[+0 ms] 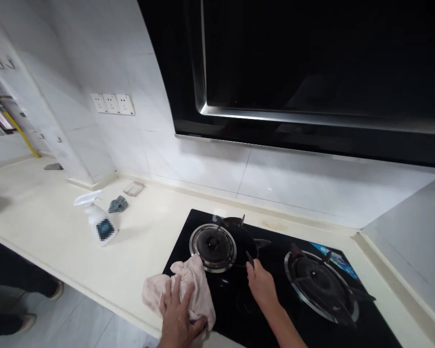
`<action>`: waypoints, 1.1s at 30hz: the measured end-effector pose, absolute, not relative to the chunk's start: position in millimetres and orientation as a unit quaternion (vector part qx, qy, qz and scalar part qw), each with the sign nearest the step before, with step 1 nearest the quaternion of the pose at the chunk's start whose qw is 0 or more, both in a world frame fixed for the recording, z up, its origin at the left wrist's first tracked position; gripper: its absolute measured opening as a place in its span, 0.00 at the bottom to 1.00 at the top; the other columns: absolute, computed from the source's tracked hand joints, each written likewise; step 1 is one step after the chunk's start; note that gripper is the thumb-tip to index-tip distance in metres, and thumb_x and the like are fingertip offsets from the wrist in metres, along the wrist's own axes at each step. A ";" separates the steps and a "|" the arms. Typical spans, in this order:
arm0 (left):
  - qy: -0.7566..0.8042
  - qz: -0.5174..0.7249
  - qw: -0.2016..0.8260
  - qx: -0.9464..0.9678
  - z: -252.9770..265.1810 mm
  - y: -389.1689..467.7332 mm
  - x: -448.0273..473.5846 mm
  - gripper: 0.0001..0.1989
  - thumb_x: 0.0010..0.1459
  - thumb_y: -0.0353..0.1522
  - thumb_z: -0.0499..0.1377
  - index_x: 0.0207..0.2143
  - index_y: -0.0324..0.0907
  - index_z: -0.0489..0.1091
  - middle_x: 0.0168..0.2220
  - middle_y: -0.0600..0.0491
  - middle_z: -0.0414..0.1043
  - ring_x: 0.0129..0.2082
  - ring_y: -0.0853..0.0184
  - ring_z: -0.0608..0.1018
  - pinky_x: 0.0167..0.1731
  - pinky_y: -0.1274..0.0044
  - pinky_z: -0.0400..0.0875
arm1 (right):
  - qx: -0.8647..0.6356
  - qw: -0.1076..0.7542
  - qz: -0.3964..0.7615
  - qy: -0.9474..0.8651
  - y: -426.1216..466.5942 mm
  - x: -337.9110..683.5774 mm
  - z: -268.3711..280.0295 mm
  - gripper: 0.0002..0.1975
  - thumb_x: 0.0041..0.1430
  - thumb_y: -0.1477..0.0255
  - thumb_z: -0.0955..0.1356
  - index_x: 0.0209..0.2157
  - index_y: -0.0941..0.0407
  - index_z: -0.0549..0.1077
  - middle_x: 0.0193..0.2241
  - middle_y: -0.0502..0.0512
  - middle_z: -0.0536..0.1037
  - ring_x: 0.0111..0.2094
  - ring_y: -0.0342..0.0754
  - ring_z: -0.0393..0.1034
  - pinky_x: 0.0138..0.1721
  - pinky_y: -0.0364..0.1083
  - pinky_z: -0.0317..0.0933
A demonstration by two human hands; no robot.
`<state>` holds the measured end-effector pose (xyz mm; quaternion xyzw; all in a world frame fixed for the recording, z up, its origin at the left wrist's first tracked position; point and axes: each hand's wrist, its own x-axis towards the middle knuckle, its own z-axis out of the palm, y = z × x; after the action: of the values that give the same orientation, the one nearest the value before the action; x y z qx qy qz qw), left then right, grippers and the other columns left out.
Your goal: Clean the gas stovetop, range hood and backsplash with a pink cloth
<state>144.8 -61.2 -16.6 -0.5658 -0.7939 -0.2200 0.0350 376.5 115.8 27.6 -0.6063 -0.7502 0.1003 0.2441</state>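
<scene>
My left hand (pixel 177 311) lies with spread fingers on a pale pink cloth (pixel 199 282), its thumb tucked into the folds. The cloth covers the front left corner of the black gas stove (pixel 239 285) and overhangs onto the counter. With my right hand (pixel 263 287) I hold a dark pan support (pixel 251 259) by one of its prongs. This support is tilted and off-centre, to the right of and behind the left burner (pixel 213 244), which shows uncovered. On the right burner (pixel 313 274) another pan support (pixel 335 299) sits in place.
A white spray bottle (pixel 99 222) stands on the cream counter (pixel 141 246), near a grey-green scrubber (pixel 118 204) and a small clear dish (pixel 134 188). The black range hood (pixel 293 63) hangs low above the stove. Another person's legs (pixel 18 270) show at lower left.
</scene>
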 end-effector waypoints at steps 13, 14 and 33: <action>-0.755 -0.361 0.082 -0.541 -10.1 -38.7 99.5 0.11 0.54 0.33 0.56 0.39 0.46 0.74 0.54 0.45 0.69 0.53 0.51 0.70 0.50 0.62 0.68 | -0.670 0.100 0.064 -0.732 153.1 448.5 31.7 0.18 0.71 0.67 0.53 0.44 0.59 0.69 0.30 0.60 0.79 0.33 0.53 0.77 0.33 0.46 0.59; -0.764 -0.367 0.080 -0.525 -8.9 -34.4 91.0 0.11 0.54 0.34 0.56 0.39 0.46 0.74 0.54 0.45 0.69 0.53 0.52 0.70 0.50 0.62 0.68 | -0.671 0.100 0.068 -0.732 153.9 449.2 28.8 0.18 0.71 0.66 0.52 0.45 0.59 0.69 0.30 0.60 0.79 0.33 0.54 0.77 0.33 0.46 0.60; -0.731 -0.101 -0.053 -0.672 63.3 150.4 46.3 0.22 0.61 0.30 0.56 0.53 0.62 0.73 0.68 0.52 0.53 0.64 0.44 0.55 0.53 0.49 0.62 | -0.725 0.346 0.130 -0.581 68.3 492.7 -2.1 0.26 0.61 0.52 0.59 0.51 0.53 0.70 0.47 0.62 0.79 0.46 0.59 0.76 0.44 0.52 0.69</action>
<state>46.3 150.4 63.3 -0.6723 -0.7313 -0.1015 -0.0535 492.7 68.3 -2.1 -0.7253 -0.5808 0.1305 0.3458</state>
